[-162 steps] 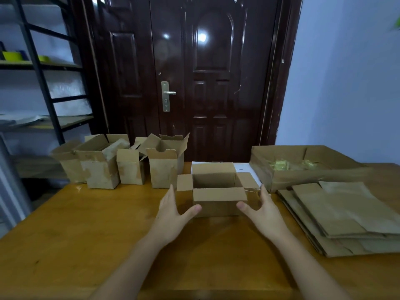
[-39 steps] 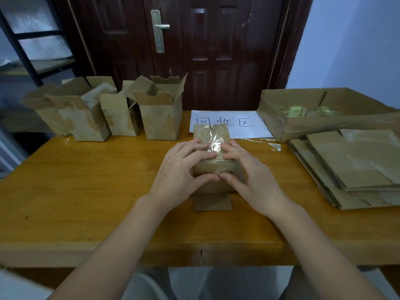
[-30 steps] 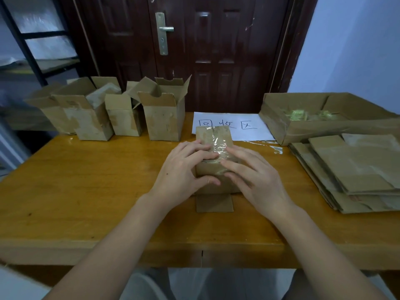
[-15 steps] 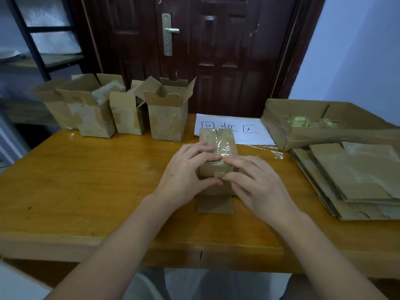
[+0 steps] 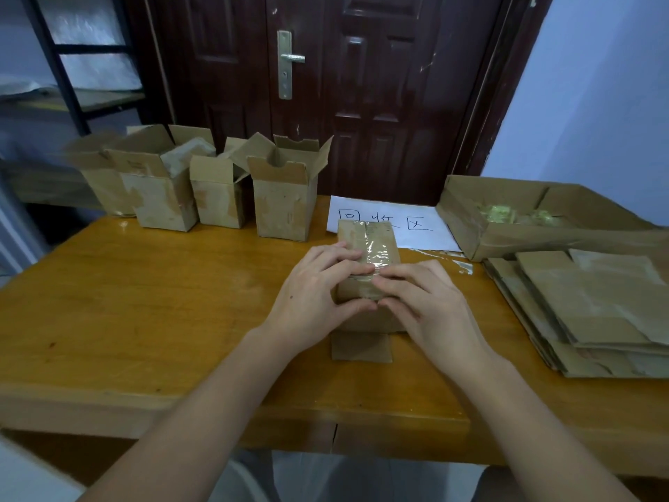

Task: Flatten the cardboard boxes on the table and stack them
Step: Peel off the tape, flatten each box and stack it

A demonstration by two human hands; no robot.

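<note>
Both hands — left hand (image 5: 314,298), right hand (image 5: 430,309) — curled around a taped cardboard box (image 5: 365,248), fingertips pinching its tape seam. Box standing mid-bench (image 5: 144,302). Open boxes (image 5: 224,186) along far-left edge; flattened stack (image 5: 593,309) at right edge.

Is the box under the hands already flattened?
No. The box stands upright, tape still across its top, with the left hand and right hand gripping it.

The wooden table (image 5: 144,302) is bare at the left of the frame, so a hand could pass there; four open boxes (image 5: 224,190) block the upper left; a stack of flat cardboard (image 5: 593,309) and a big tray box (image 5: 506,233) fill the right side.
</note>
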